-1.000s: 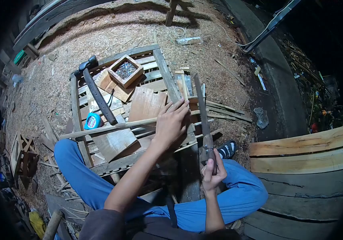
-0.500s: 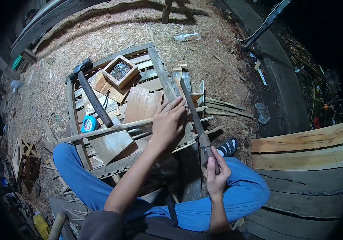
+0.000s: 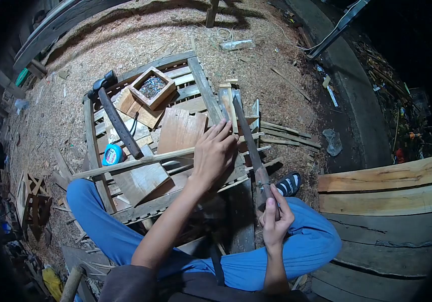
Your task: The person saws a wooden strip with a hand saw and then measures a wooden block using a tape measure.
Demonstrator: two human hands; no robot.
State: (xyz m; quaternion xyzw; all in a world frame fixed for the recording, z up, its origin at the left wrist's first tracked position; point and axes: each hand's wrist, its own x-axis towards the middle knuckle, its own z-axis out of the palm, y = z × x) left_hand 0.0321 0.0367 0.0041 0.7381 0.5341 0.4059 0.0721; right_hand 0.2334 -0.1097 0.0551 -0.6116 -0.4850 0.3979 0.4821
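My right hand [image 3: 277, 217] is wrapped round the wooden handle of a long narrow blade [image 3: 248, 137], which slants up and away to the left. Its tip lies beside a thin wood strip [image 3: 232, 109] at the right edge of the slatted frame. On that strip's near end rests my left hand [image 3: 215, 153], fingers together and pressing down. A long stick [image 3: 140, 166] runs under or beside the left hand toward my knee. Flat wood pieces [image 3: 181, 132] lie on the slats left of the hand.
On the slatted frame [image 3: 205, 88] are a hammer [image 3: 120, 123], a blue tape measure [image 3: 112, 154] and a wooden box of nails [image 3: 152, 88]. Thin sticks [image 3: 286, 132] lie to the right. Planks [image 3: 382, 181] are at the lower right.
The blade and my right hand have shifted slightly right, and the blade's tip has come away from the strip. My left hand has barely moved.
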